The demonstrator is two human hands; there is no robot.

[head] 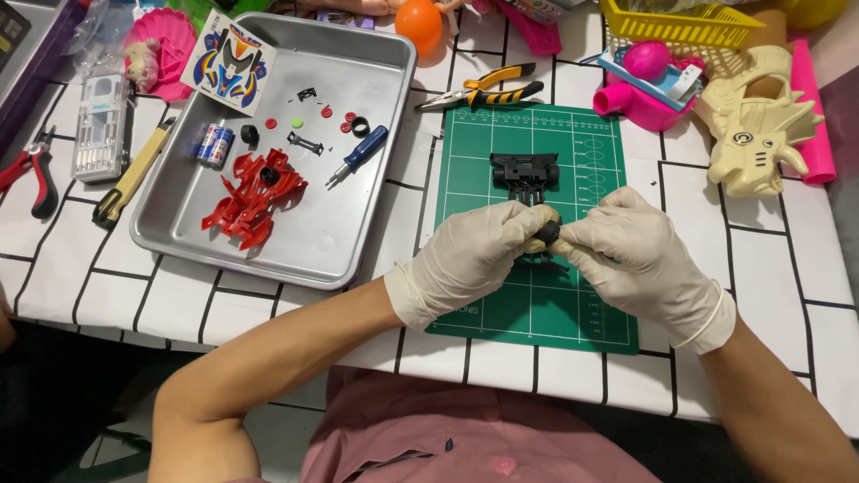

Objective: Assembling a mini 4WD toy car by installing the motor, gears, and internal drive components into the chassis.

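Both hands wear pale latex gloves and meet over a green cutting mat (501, 304). My left hand (465, 255) and my right hand (631, 255) pinch a small black wheel (548, 233) between their fingertips. A black toy car chassis (525, 172) lies on the mat just beyond the hands; part of it is hidden under my fingers. A metal tray (358, 80) to the left holds a red car body shell (252, 197), a blue-handled screwdriver (360, 152), two batteries (215, 143) and several small red, black and green parts.
Yellow-handled pliers (488, 87) lie above the mat. A sticker sheet (231, 61) leans on the tray's corner. Red-handled pliers (31, 174), a bit set case (97, 125) and a tan-handled tool (134, 174) sit far left. Cream dinosaur-skull toy (761, 125), pink toys and yellow basket (680, 22) crowd the right.
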